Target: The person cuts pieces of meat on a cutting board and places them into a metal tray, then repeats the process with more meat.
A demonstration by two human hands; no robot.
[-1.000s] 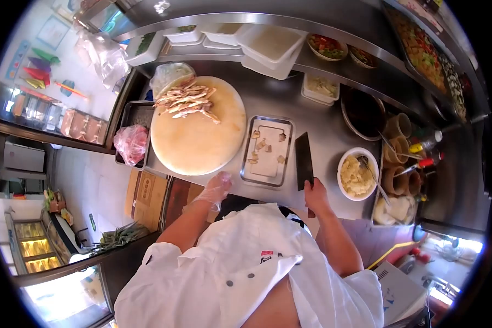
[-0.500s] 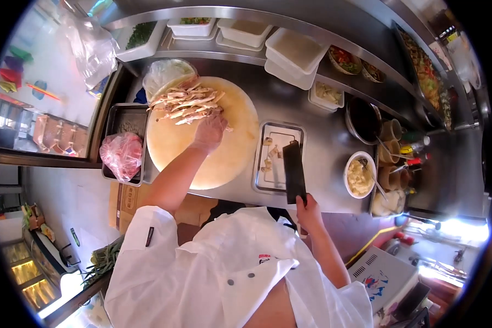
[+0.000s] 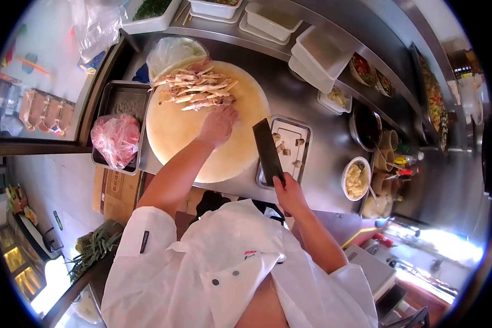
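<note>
While the left hand (image 3: 218, 127) is seemingly arranging meat strips (image 3: 197, 90), its grip unclear, the right hand (image 3: 291, 195) is gripping 1 cleaver (image 3: 268, 153); any cut is calling for finger clearance.

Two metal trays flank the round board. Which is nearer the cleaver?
The right-hand tray: the cleaver overlaps its left edge in view, and small pieces lie in it. The darker tray holds a pink-filled bag.
</note>
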